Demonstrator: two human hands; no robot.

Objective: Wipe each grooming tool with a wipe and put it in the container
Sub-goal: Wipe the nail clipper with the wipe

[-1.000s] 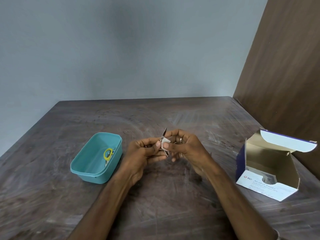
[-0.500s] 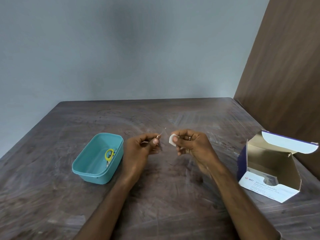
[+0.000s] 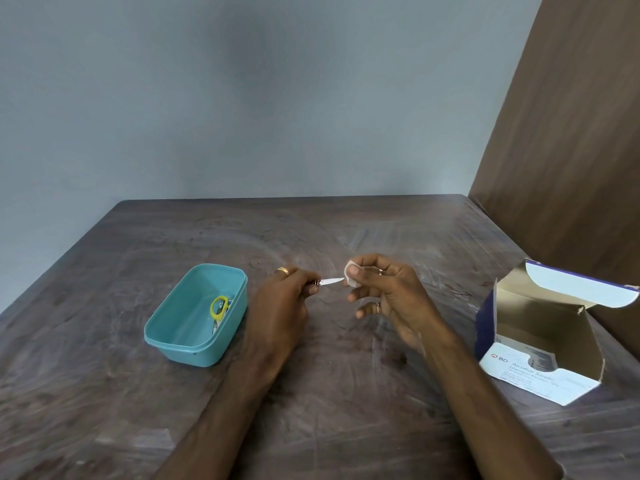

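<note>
My left hand (image 3: 284, 299) grips a small metal grooming tool (image 3: 330, 281) whose thin silver blade points right; most of its body is hidden in my fingers. My right hand (image 3: 384, 292) pinches a small white wipe (image 3: 350, 277) between thumb and forefinger, right at the blade's tip. A teal plastic container (image 3: 188, 344) stands on the table to the left of my left hand. Inside it lie small scissors with yellow handles (image 3: 219, 309).
An open white and blue cardboard box of alcohol swabs (image 3: 543, 365) stands at the right of the dark wooden table (image 3: 329, 393), its lid flap raised. A brown panel rises behind the box. A grey wall is at the back.
My hands drew apart after being together on the tool. The blade now lies level, pointing right, and the wipe sits at its tip. The view has shifted slightly.
</note>
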